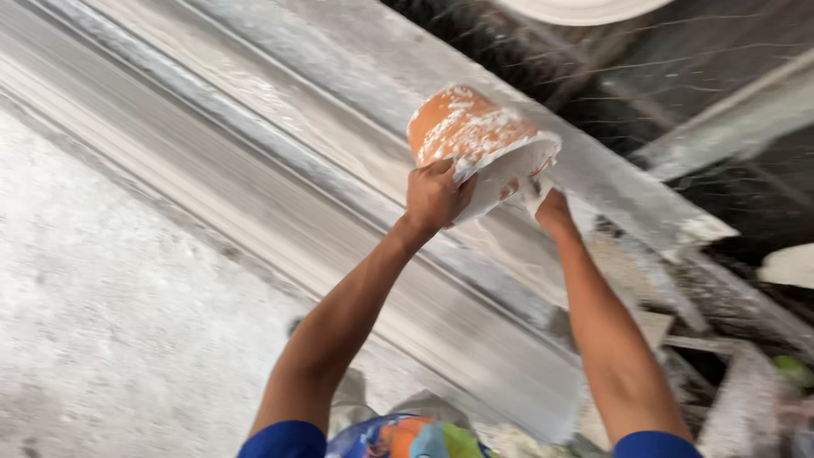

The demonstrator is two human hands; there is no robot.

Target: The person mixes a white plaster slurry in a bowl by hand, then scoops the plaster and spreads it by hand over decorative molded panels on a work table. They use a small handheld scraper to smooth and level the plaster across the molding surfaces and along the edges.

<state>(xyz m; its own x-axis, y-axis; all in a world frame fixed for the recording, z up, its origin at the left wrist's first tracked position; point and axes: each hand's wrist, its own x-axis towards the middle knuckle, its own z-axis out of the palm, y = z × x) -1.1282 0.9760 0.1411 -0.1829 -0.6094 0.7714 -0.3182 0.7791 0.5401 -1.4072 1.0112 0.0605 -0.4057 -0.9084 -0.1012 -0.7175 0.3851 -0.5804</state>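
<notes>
Two hands raised to an orange bucket (475,140) smeared with white plaster, tipped over a long plaster-coated moulding (339,220), left hand (437,195) grip closed on its rim, right hand (551,208) pressed beneath, grip largely hidden.

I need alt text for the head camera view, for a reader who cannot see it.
Two bare hands tip an orange bucket smeared with white plaster over a long white plaster moulding. The left hand grips the bucket's rim; the right hand is at its mouth, coated in white. Blue sleeves show at the bottom.
</notes>
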